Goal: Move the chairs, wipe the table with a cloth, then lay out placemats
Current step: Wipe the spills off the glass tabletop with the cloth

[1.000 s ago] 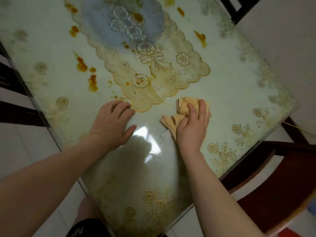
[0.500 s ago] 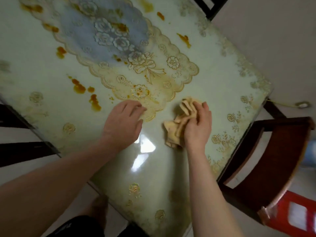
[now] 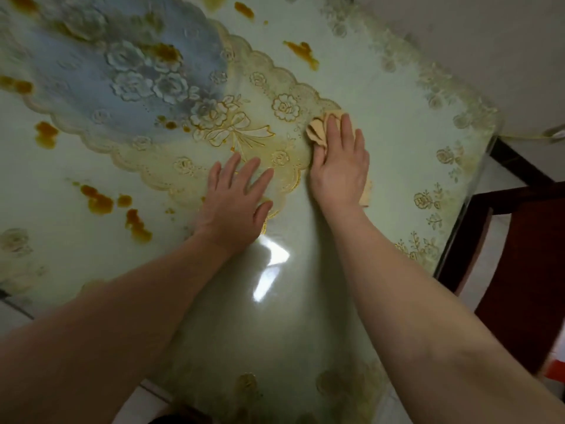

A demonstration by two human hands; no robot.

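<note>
A glossy pale green table [image 3: 382,123] with gold flower prints fills the view. A crumpled tan cloth [image 3: 321,130] lies on it, mostly under my right hand [image 3: 341,166], which presses it flat with straight fingers. Cloth folds show past my fingertips and a corner shows by my wrist. My left hand [image 3: 235,200] rests flat on the table beside it, fingers spread, on the edge of a lacy blue and gold pattern [image 3: 146,75].
Orange-brown stains dot the table: a cluster [image 3: 101,201] left of my left hand, one [image 3: 302,52] near the far edge. A dark wooden chair [image 3: 526,270] stands off the table's right corner. White wall and floor lie beyond.
My right hand has pushed the cloth forward onto the lacy pattern's edge. My left hand slid forward too and its fingers spread. The camera moved closer to the table.
</note>
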